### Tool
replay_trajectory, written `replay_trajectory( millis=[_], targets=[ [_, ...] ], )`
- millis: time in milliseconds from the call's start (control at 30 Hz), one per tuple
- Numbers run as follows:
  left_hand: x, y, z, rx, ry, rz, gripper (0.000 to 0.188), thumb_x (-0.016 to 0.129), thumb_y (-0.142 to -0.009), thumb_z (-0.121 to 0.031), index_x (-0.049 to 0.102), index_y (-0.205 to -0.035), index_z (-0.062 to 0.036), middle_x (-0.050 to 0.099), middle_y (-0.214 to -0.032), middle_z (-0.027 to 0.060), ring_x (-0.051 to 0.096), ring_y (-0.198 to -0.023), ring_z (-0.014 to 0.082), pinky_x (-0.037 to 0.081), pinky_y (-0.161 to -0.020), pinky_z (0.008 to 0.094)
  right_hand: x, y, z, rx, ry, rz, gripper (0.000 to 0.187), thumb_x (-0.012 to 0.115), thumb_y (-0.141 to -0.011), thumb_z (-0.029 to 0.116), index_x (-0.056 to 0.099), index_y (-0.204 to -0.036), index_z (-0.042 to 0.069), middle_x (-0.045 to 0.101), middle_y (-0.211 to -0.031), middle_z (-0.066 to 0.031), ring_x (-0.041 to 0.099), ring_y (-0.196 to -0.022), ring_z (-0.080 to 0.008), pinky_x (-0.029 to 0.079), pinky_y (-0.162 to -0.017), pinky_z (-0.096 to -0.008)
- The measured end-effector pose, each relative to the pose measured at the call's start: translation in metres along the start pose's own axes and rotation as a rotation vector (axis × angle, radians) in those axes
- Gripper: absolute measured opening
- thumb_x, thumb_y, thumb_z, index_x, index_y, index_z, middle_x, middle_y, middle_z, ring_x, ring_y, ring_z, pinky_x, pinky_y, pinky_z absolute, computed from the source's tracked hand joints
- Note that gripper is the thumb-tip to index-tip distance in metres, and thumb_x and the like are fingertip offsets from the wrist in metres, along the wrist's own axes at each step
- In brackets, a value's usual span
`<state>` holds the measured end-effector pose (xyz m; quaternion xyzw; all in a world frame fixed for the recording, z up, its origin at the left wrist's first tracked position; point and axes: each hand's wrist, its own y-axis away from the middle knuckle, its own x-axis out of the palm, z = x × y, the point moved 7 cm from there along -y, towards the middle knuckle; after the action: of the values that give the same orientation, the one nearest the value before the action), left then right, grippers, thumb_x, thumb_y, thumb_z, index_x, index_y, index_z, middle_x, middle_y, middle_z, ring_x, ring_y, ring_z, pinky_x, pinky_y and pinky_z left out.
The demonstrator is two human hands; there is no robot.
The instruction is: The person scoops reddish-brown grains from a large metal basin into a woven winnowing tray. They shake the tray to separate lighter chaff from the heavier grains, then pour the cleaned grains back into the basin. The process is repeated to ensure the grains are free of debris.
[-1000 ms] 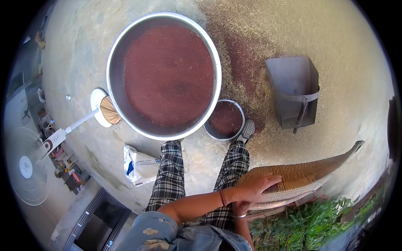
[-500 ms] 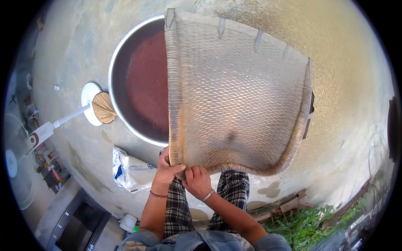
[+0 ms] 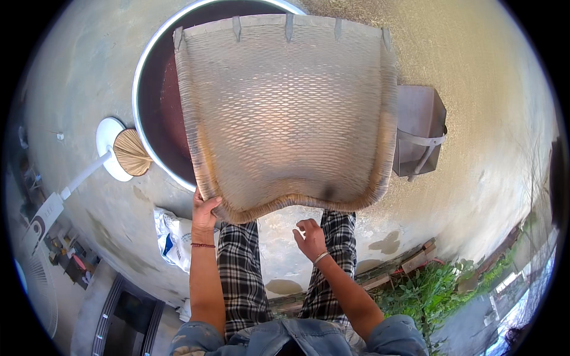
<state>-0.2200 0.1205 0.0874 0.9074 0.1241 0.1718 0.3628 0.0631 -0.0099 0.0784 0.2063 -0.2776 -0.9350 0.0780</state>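
Note:
A woven winnowing basket (image 3: 285, 118), with a thick bound rim and a flat far edge, is held up in front of me with nothing on its weave but a dark spot low down. My left hand (image 3: 205, 212) grips its near left corner, thumb over the rim. Below the near rim, my right hand (image 3: 310, 238) hangs in the air apart from the basket, holding nothing, its fingers loosely bent and spread. Behind the basket stands a large round metal basin (image 3: 139, 107) with dark red contents (image 3: 169, 113), partly hidden by the weave.
Right of the basket is a metal dustpan-like scoop (image 3: 420, 113) with a handle. Fine grain-like bits (image 3: 475, 77) cover the floor there. Left are a standing fan (image 3: 44, 216), a palm-leaf fan (image 3: 132, 152) and a white sack (image 3: 172, 237). Green plants (image 3: 424, 296) grow at lower right.
The basket has swung left and levelled out, covering more of the basin and uncovering the scoop. My right hand has let go of the rim and moved right; my left still holds on.

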Motion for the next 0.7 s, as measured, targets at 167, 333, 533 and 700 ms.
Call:
replay_trajectory(
  millis=[167,333,533,700],
  targets=[
    [-0.014,-0.001,-0.038,0.002,-0.156,-0.062,0.059,0.061,-0.064,0.010,0.048,-0.120,-0.0022,0.058,-0.108,0.0077,0.057,-0.098,0.0198,0.045,-0.087,0.0312,-0.033,0.016,-0.244,0.677,-0.340,-0.269,0.035,0.073,-0.071,0.018,0.056,-0.094,-0.002,0.061,-0.064,-0.0108,0.059,-0.052,-0.0213,0.048,-0.048,-0.0316],
    [-0.072,0.013,-0.082,0.050,-0.358,-0.169,0.059,0.059,-0.062,0.010,0.048,-0.119,-0.0020,0.057,-0.108,0.0075,0.055,-0.098,0.0201,0.044,-0.086,0.0309,-0.030,-0.053,-0.318,0.870,-0.476,-0.312,0.044,0.074,-0.074,0.019,0.055,-0.105,-0.006,0.063,-0.074,-0.0135,0.061,-0.055,-0.0167,0.045,-0.041,-0.0283],
    [-0.092,-0.004,-0.103,0.079,-0.603,-0.275,0.061,0.061,-0.060,0.009,0.048,-0.118,-0.0025,0.057,-0.105,0.0066,0.055,-0.095,0.0192,0.044,-0.085,0.0301,-0.043,-0.108,-0.351,0.675,0.080,-0.540,0.058,0.079,-0.064,0.034,0.059,-0.106,-0.001,0.064,-0.074,-0.0113,0.063,-0.062,-0.0197,0.048,-0.051,-0.0301],
    [-0.088,-0.018,-0.108,0.111,-0.729,-0.289,0.059,0.060,-0.061,0.011,0.049,-0.118,-0.0026,0.057,-0.103,0.0056,0.055,-0.090,0.0184,0.044,-0.082,0.0294,-0.036,-0.136,-0.378,0.554,-0.371,-0.309,0.039,0.072,-0.067,0.021,0.063,-0.098,-0.001,0.067,-0.083,-0.0119,0.064,-0.073,-0.0213,0.050,-0.067,-0.0321]
  ],
)
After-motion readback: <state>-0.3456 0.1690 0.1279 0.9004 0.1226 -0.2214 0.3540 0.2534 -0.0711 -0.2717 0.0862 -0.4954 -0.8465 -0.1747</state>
